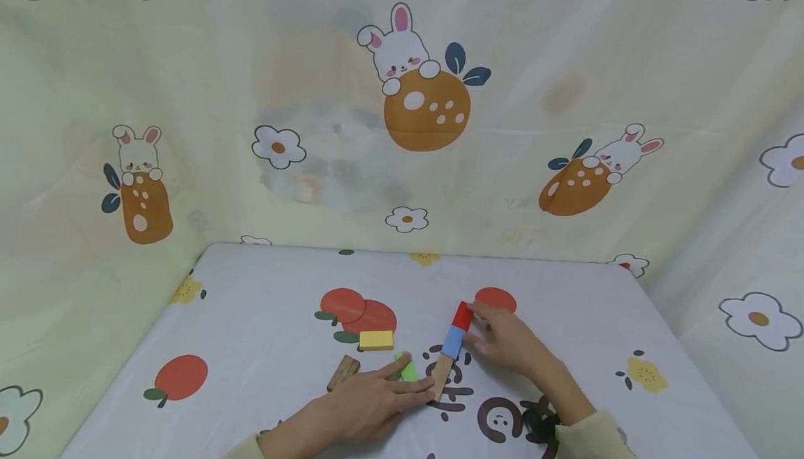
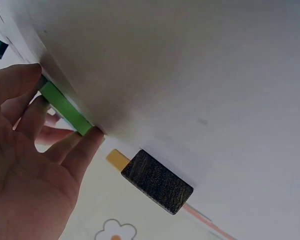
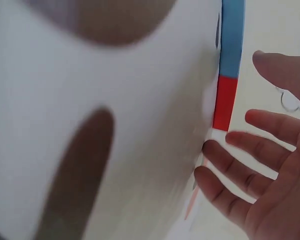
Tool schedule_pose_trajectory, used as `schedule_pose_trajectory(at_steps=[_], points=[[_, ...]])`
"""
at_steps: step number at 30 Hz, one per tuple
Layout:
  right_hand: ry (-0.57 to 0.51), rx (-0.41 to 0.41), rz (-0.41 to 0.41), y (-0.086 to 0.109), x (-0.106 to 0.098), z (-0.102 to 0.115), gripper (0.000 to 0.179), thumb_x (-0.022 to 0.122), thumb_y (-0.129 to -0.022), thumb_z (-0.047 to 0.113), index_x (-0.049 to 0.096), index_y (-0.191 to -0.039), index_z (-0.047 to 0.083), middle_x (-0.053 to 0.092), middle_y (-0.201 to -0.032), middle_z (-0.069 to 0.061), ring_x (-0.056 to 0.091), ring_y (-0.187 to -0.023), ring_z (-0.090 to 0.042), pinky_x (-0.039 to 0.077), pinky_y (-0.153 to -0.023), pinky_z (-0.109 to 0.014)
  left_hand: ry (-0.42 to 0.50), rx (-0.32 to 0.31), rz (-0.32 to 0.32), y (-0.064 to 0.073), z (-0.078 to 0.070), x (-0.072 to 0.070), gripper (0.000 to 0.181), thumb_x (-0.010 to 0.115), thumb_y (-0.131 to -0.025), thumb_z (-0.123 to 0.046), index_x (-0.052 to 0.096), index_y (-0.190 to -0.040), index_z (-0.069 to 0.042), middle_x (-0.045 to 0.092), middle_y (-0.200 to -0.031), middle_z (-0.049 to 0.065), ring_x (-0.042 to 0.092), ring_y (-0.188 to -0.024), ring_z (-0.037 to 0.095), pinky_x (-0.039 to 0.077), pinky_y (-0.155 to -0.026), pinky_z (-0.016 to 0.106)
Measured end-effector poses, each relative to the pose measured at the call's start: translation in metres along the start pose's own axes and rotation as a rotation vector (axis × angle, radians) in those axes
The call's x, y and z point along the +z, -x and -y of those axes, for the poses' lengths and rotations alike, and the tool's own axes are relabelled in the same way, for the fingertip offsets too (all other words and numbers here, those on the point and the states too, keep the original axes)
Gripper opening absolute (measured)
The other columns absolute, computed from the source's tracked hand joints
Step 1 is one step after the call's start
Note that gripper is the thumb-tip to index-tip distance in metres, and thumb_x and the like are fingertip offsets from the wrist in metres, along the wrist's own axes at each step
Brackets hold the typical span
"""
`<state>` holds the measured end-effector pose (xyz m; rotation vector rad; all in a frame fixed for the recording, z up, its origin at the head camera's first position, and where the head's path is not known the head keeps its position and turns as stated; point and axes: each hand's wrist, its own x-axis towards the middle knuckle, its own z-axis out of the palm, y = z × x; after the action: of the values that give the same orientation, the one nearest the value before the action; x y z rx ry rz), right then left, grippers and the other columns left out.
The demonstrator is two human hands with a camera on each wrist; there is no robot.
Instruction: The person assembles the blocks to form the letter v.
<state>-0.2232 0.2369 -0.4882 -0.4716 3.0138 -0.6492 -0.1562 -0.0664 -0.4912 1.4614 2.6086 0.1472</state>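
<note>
In the head view, a red block, a blue block and a plain wooden block lie end to end in a slanting row. My left hand pinches a green block between thumb and fingers, left of the row. In the left wrist view, the fingertips sit at both ends of the green block. The left thumb overlaps the wooden block's near end. My right hand stays beside the red and blue blocks, its fingers spread and loosely straight. In the right wrist view, those fingertips are close to the red block.
A yellow block and a dark-grained wooden block lie left of the green one. A printed white cloth covers the table, and a curtain with rabbits hangs behind. Something black is at my right wrist.
</note>
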Motion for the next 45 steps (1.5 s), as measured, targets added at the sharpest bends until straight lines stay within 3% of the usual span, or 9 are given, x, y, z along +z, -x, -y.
schedule_pose_trajectory(at_steps=[4,10,18,31,45], points=[[0.093,0.001,0.031,0.004,0.001,0.009,0.066,0.082,-0.09,0.038,0.064,-0.145,0.006,0.059,-0.154,-0.02,0.057,-0.141,-0.046,0.049,-0.113,-0.062,0.016,-0.01,0.014,-0.001,-0.001,-0.001,0.061,0.061,-0.107,-0.029,0.04,-0.163,-0.038,0.038,-0.167,-0.023,0.039,-0.16,0.031,0.055,-0.111,0.044],[0.177,-0.011,0.021,0.01,0.003,0.022,0.065,0.082,-0.089,0.044,0.067,-0.142,0.01,0.055,-0.157,-0.024,0.06,-0.137,-0.05,0.05,-0.11,-0.064,0.029,-0.015,0.022,-0.001,-0.001,-0.001,0.061,0.061,-0.107,-0.03,0.038,-0.163,-0.039,0.037,-0.167,-0.024,0.038,-0.16,0.031,0.054,-0.113,0.046],[0.181,0.022,0.047,0.016,0.005,0.038,0.062,0.082,-0.089,0.046,0.07,-0.139,0.013,0.061,-0.153,-0.019,0.063,-0.136,-0.042,0.052,-0.108,-0.064,0.033,-0.022,0.026,0.001,-0.003,-0.003,0.062,0.063,-0.106,-0.029,0.04,-0.162,-0.04,0.04,-0.166,-0.024,0.038,-0.16,0.03,0.057,-0.108,0.048],[0.237,0.023,0.026,0.017,0.011,0.037,0.062,0.084,-0.086,0.052,0.074,-0.134,0.015,0.071,-0.141,-0.013,0.069,-0.13,-0.036,0.057,-0.104,-0.057,0.003,0.014,-0.008,0.0,-0.001,-0.002,0.059,0.064,-0.106,-0.028,0.044,-0.161,-0.036,0.042,-0.166,-0.021,0.041,-0.158,0.033,0.059,-0.105,0.042],[0.262,0.05,0.061,0.013,0.008,0.044,0.064,0.085,-0.084,0.053,0.074,-0.134,0.014,0.072,-0.14,-0.013,0.069,-0.129,-0.037,0.057,-0.103,-0.06,-0.019,0.035,-0.006,0.004,0.0,-0.001,0.063,0.064,-0.106,-0.029,0.039,-0.164,-0.034,0.037,-0.17,-0.017,0.038,-0.16,0.037,0.046,-0.121,0.041]])
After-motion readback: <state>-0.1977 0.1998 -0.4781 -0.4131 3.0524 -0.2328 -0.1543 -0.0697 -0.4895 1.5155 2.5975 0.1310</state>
